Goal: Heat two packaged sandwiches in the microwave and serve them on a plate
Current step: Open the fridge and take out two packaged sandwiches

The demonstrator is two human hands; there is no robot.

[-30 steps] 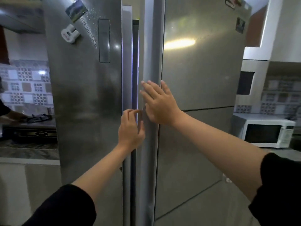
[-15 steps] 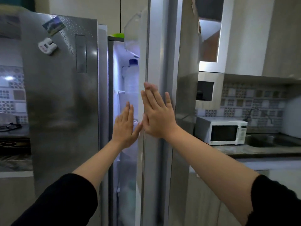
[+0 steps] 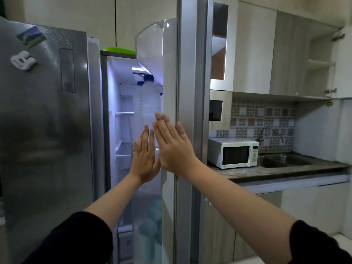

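Observation:
The right door (image 3: 192, 92) of a steel side-by-side fridge stands partly swung out, and the lit inside (image 3: 122, 130) shows white shelves. My right hand (image 3: 173, 147) lies flat with straight fingers against the door's inner edge. My left hand (image 3: 144, 159) is beside it, fingers straight, in front of the door shelf. Clear water bottles (image 3: 146, 107) with blue caps stand in the door shelf. A white microwave (image 3: 233, 153) sits on the dark counter to the right. No sandwich packets or plate can be seen.
The fridge's left door (image 3: 47, 130) is closed, with magnets on it. A steel double sink (image 3: 282, 161) with a tap lies right of the microwave. An upper cabinet door (image 3: 342, 63) at far right hangs ajar. A green thing (image 3: 118, 50) lies on top of the fridge.
The right fridge door has swung wider, exposing the lit inside and the bottles. My left hand let go of the door edge and straightened; both hands moved with the door.

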